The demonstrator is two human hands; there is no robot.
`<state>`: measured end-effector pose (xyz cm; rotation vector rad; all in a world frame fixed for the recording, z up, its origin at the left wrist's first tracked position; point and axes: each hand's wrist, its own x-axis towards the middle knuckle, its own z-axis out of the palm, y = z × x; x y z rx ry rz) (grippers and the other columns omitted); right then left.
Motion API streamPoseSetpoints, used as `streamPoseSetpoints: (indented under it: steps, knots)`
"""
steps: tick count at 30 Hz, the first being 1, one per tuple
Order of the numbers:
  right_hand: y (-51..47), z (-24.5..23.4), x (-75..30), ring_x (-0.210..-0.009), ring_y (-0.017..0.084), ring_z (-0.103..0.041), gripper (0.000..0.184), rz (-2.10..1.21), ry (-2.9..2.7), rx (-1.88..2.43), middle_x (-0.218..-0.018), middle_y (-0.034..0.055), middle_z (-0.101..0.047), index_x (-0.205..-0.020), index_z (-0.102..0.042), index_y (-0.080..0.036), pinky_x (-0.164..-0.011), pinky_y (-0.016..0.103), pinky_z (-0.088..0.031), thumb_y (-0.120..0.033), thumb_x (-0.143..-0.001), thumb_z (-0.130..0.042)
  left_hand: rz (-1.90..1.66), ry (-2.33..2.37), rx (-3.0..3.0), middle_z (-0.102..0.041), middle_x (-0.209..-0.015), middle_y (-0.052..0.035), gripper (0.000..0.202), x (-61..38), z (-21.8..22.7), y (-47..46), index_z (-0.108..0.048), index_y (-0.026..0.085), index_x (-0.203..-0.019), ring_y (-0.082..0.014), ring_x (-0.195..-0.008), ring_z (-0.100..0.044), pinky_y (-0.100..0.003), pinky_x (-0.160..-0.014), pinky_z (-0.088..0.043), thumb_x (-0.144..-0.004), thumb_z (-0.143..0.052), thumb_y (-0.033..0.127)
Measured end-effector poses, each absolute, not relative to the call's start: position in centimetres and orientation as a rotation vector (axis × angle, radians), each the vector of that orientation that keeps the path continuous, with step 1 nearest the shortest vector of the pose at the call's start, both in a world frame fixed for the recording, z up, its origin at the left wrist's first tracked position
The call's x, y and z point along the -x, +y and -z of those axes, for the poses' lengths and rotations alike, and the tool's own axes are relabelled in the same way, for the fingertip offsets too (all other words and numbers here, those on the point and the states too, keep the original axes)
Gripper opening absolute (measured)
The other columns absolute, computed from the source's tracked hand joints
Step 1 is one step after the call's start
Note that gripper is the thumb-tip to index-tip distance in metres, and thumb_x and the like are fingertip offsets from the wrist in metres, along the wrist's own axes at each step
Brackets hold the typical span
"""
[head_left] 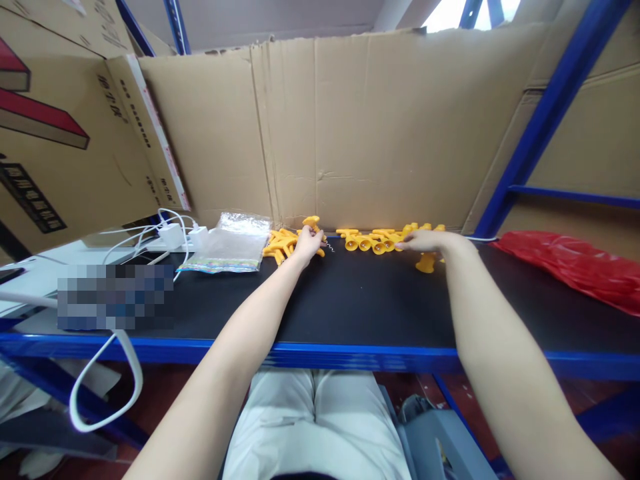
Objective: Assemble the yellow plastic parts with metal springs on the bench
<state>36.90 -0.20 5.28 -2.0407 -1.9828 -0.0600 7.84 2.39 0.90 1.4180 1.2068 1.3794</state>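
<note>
Several small yellow plastic parts lie at the back of a black work surface (350, 300). One heap (280, 243) is on the left and another row (373, 240) on the right. My left hand (307, 241) is closed on a yellow part (312, 221) at the edge of the left heap. My right hand (425, 240) rests over the right row with its fingers curled against the parts. One yellow part (426, 263) stands just below that hand. A tiny metal spring (329, 250) lies beside my left hand.
A clear plastic bag (227, 247) lies left of the parts. White chargers and cables (170, 235) sit further left. A red plastic bag (575, 267) is on the right. Cardboard (350, 133) walls the back. Blue shelf rail (325, 353) runs along the front.
</note>
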Motion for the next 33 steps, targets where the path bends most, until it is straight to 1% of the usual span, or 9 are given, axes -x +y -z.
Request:
streamPoseSetpoints:
  steps: [2,5,8,13,17,22,27,29,33]
  knots:
    - [-0.8,-5.6,-35.7,-0.096,0.026,-0.061,0.027,-0.185,-2.069,2.092,-0.109,0.0129,-0.066,-0.096,-0.069,-0.019,-0.084,0.041,-0.047,-0.039,-0.078,-0.062,-1.389,1.198,-1.404,-0.058,-0.075,0.0022,0.013,-7.9,-0.9,2.3,-0.036,0.018,-0.085,-0.0043,-0.053,-0.058,-0.02,-0.062,-0.051,-0.088,-0.048,0.015]
    - [-1.1,-5.9,-34.4,-0.098,0.024,-0.061,0.03,-0.275,-2.079,2.0,-0.112,0.0123,-0.065,-0.107,-0.066,-0.018,-0.086,0.039,-0.045,-0.033,-0.082,-0.059,-1.409,1.217,-1.375,-0.059,-0.076,0.0017,0.014,-7.9,-1.1,2.0,-0.037,0.018,-0.091,-0.0038,-0.053,-0.057,-0.019,-0.06,-0.051,-0.086,-0.049,0.013]
    - [-0.9,-5.9,-33.6,-0.098,0.023,-0.061,0.03,-0.232,-2.039,1.873,-0.109,0.0108,-0.067,-0.107,-0.067,-0.017,-0.088,0.037,-0.045,-0.032,-0.083,-0.057,-1.394,1.261,-1.384,-0.06,-0.079,0.0005,0.017,-7.8,-1.3,1.6,-0.039,0.018,-0.096,-0.0037,-0.052,-0.055,-0.019,-0.056,-0.05,-0.084,-0.05,0.013]
    - [-0.7,-5.7,-33.2,-0.095,0.02,-0.062,0.029,-0.135,-1.973,1.803,-0.109,0.0089,-0.067,-0.106,-0.067,-0.016,-0.083,0.03,-0.047,-0.03,-0.083,-0.056,-1.377,1.269,-1.441,-0.059,-0.072,0.0004,0.009,-7.8,-1.4,1.5,-0.046,0.016,-0.083,-0.0052,-0.052,-0.055,-0.019,-0.054,-0.048,-0.079,-0.052,0.01]
    - [-0.7,-5.3,-32.8,-0.098,0.022,-0.061,0.031,-0.083,-1.994,1.901,-0.111,0.0097,-0.066,-0.107,-0.066,-0.017,-0.085,0.031,-0.046,-0.029,-0.079,-0.062,-1.391,1.251,-1.446,-0.056,-0.069,0.0009,0.009,-7.8,-1.2,1.5,-0.047,0.015,-0.083,-0.0067,-0.053,-0.056,-0.021,-0.052,-0.047,-0.079,-0.05,0.008]
    - [-0.3,-4.0,-32.4,-0.095,0.023,-0.063,0.029,-0.133,-2.12,1.976,-0.109,0.0082,-0.067,-0.104,-0.067,-0.02,-0.084,0.034,-0.046,-0.018,-0.074,-0.065,-1.388,1.229,-1.446,-0.054,-0.066,0.0024,0.012,-7.8,-1.2,1.4,-0.047,0.014,-0.088,-0.0063,-0.051,-0.055,-0.019,-0.049,-0.044,-0.078,-0.05,0.008]
    - [0.2,-3.1,-32.7,-0.093,0.026,-0.063,0.034,-0.168,-2.228,2.048,-0.105,0.0092,-0.068,-0.098,-0.067,-0.017,-0.084,0.038,-0.047,-0.006,-0.067,-0.066,-1.372,1.228,-1.446,-0.057,-0.07,0.0011,0.016,-7.8,-1.2,1.4,-0.047,0.014,-0.095,-0.0071,-0.052,-0.056,-0.021,-0.051,-0.046,-0.08,-0.051,0.01]
    - [0.3,-2.9,-32.7,-0.095,0.026,-0.063,0.037,-0.182,-2.235,2.052,-0.105,0.0091,-0.068,-0.1,-0.068,-0.018,-0.087,0.039,-0.046,-0.002,-0.067,-0.062,-1.369,1.236,-1.449,-0.057,-0.07,0.0006,0.017,-7.8,-1.2,1.5,-0.047,0.014,-0.096,-0.0077,-0.053,-0.057,-0.022,-0.052,-0.047,-0.08,-0.051,0.01]
    - [1.0,-1.9,-32.8,-0.098,0.027,-0.061,0.04,-0.114,-2.209,2.06,-0.107,0.0073,-0.067,-0.106,-0.068,-0.023,-0.091,0.042,-0.042,-0.005,-0.071,-0.059,-1.363,1.246,-1.453,-0.055,-0.068,0.0012,0.015,-7.8,-1.2,1.4,-0.047,0.014,-0.094,-0.0073,-0.051,-0.056,-0.021,-0.05,-0.046,-0.08,-0.05,0.009]
